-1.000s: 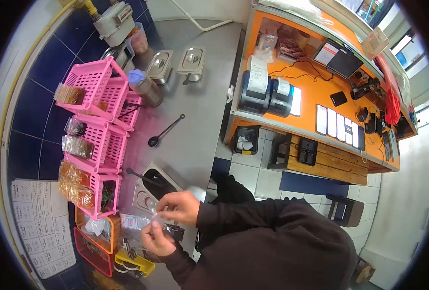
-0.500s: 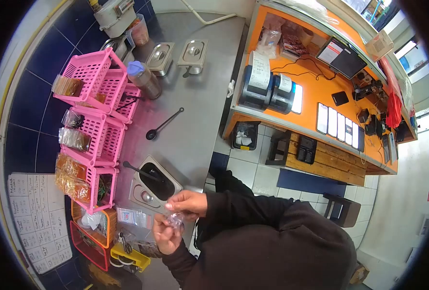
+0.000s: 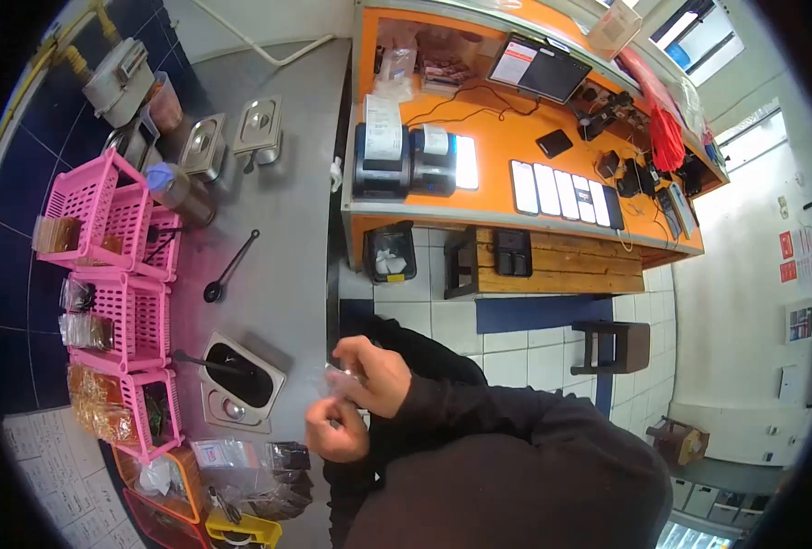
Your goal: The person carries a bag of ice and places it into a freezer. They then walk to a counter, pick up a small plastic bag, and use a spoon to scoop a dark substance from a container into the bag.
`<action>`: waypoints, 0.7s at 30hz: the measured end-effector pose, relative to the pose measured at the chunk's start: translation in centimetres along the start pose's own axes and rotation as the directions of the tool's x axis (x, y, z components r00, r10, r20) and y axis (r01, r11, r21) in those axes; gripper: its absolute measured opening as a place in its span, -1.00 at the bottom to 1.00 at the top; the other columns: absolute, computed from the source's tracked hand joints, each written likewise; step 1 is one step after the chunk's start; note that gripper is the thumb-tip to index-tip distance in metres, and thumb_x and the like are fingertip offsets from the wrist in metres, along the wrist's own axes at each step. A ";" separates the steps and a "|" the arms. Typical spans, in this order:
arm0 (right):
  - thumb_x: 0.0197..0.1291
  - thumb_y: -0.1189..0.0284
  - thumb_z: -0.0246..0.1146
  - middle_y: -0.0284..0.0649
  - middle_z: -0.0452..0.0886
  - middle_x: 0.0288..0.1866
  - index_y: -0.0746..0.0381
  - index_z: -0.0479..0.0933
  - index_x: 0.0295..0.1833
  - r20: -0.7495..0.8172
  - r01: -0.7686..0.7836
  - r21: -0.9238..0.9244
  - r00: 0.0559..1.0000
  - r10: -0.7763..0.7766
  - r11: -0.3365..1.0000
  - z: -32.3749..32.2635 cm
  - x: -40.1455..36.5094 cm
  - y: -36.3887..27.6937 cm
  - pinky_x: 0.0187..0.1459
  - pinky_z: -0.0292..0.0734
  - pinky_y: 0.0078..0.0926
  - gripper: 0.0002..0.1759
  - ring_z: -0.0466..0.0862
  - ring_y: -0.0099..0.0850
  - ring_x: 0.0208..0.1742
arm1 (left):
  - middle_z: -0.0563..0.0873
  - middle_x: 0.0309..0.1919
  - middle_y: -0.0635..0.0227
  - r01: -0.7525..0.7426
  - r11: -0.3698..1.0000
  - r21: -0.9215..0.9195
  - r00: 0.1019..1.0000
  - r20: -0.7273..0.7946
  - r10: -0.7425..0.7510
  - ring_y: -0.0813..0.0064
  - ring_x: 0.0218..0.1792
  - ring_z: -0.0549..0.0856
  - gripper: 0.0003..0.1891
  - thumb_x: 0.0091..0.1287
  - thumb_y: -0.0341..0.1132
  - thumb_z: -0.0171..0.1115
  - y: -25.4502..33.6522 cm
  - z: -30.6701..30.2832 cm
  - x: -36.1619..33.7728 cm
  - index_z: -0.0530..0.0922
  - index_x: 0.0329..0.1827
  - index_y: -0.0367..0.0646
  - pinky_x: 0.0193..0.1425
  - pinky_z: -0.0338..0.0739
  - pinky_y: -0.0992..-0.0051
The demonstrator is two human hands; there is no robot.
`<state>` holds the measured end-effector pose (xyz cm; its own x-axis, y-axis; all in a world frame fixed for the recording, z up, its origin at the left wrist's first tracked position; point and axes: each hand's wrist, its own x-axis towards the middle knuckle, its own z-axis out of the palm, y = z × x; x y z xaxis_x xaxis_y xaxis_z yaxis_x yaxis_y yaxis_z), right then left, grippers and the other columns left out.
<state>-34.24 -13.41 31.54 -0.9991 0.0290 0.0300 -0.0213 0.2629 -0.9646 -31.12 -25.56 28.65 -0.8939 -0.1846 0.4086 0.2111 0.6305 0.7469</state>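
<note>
Over the edge of the steel counter, my right hand (image 3: 378,377) pinches a small piece of clear plastic (image 3: 334,381), probably a little bag. Just below it my left hand (image 3: 337,432) is curled with thumb and fingertips together, at the lower end of the plastic. The plastic is crumpled and see-through, so its outline and any contents are hard to make out. Nearest to the hands on the counter is a steel container (image 3: 266,352) with a dark filling; a black ladle (image 3: 215,364) leans in it, and a small lid covers its other section.
Pink baskets (image 3: 145,316) with packets stand along the tiled wall. Another black ladle (image 3: 232,265), a bottle with a blue lid (image 3: 182,194) and two lidded steel containers (image 3: 258,128) are farther up the counter. Plastic packets (image 3: 250,467) lie nearby. Printers (image 3: 383,165) and several phones (image 3: 561,192) occupy the orange desk.
The view has turned to the right, so the counter's things appear farther left. My hands have come closer together around the plastic, the left one more curled than before.
</note>
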 end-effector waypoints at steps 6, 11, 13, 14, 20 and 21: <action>0.03 0.41 0.32 -0.26 0.47 -0.32 0.13 0.42 -0.12 0.026 0.276 -0.146 0.961 -0.275 0.950 -3.0 0.7 1.6 -0.50 0.47 -0.47 -0.71 0.57 -0.32 -0.47 | 0.39 -0.64 0.40 0.110 0.988 0.106 0.988 -0.119 -0.097 0.56 -0.64 0.36 -0.79 0.23 -0.30 0.22 3.2 2.7 -0.2 0.41 -0.35 -0.24 -0.56 0.24 0.53; 0.04 0.37 0.29 -0.29 0.50 -0.22 0.08 0.43 -0.05 0.197 0.285 -0.052 0.943 -0.270 0.957 -10.0 3.4 4.7 -0.44 0.50 -0.42 -0.67 0.60 -0.28 -0.39 | 0.38 -0.61 0.44 0.176 0.965 0.197 0.980 -0.129 -0.152 0.61 -0.60 0.35 -0.81 0.12 -0.38 0.23 7.6 8.1 -0.4 0.40 -0.33 -0.25 -0.54 0.24 0.57; -0.02 0.26 0.34 -0.28 0.50 -0.24 0.09 0.44 -0.02 0.413 0.357 -0.032 0.855 -0.312 0.934 -14.6 5.2 7.4 -0.38 0.50 -0.37 -0.58 0.61 -0.26 -0.32 | 0.41 -0.59 0.42 0.338 0.941 0.007 0.934 -0.127 -0.334 0.63 -0.58 0.38 -0.84 0.06 -0.48 0.20 8.7 11.5 -0.6 0.41 -0.33 -0.25 -0.52 0.27 0.60; -0.02 0.26 0.34 -0.28 0.50 -0.24 0.09 0.44 -0.02 0.408 0.339 -0.020 0.862 -0.301 0.941 -17.0 6.0 9.0 -0.38 0.50 -0.37 -0.58 0.61 -0.26 -0.32 | 0.41 -0.59 0.42 0.342 0.939 0.026 0.935 -0.115 -0.337 0.63 -0.58 0.38 -0.84 0.06 -0.48 0.20 9.6 13.1 -0.8 0.41 -0.33 -0.25 -0.52 0.27 0.60; -0.12 0.09 0.42 -0.19 0.57 -0.28 0.19 0.47 -0.06 0.392 0.017 -0.085 0.920 0.017 0.996 -29.1 4.6 17.9 -0.35 0.49 -0.42 -0.43 0.60 -0.27 -0.30 | 0.55 -0.63 0.33 0.215 0.969 0.120 0.895 0.374 -0.244 0.52 -0.61 0.55 -0.89 0.07 -0.49 0.15 13.3 20.5 -1.7 0.47 -0.33 -0.19 -0.50 0.41 0.50; -0.06 0.06 0.36 -0.18 0.58 -0.31 0.17 0.45 -0.02 0.295 -0.074 -0.142 0.949 0.114 0.987 -30.4 3.7 20.4 -0.33 0.49 -0.38 -0.44 0.61 -0.25 -0.31 | 0.55 -0.63 0.31 0.204 0.969 0.137 0.897 0.370 -0.241 0.49 -0.61 0.55 -0.89 0.08 -0.48 0.14 13.6 21.1 -1.4 0.47 -0.32 -0.20 -0.50 0.41 0.48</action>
<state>-37.32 21.37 19.91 -0.9608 -0.2274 -0.1586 0.0580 0.3944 -0.9171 -35.33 -0.79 27.17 -0.9992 -0.0386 -0.0073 -0.0315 0.6771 0.7352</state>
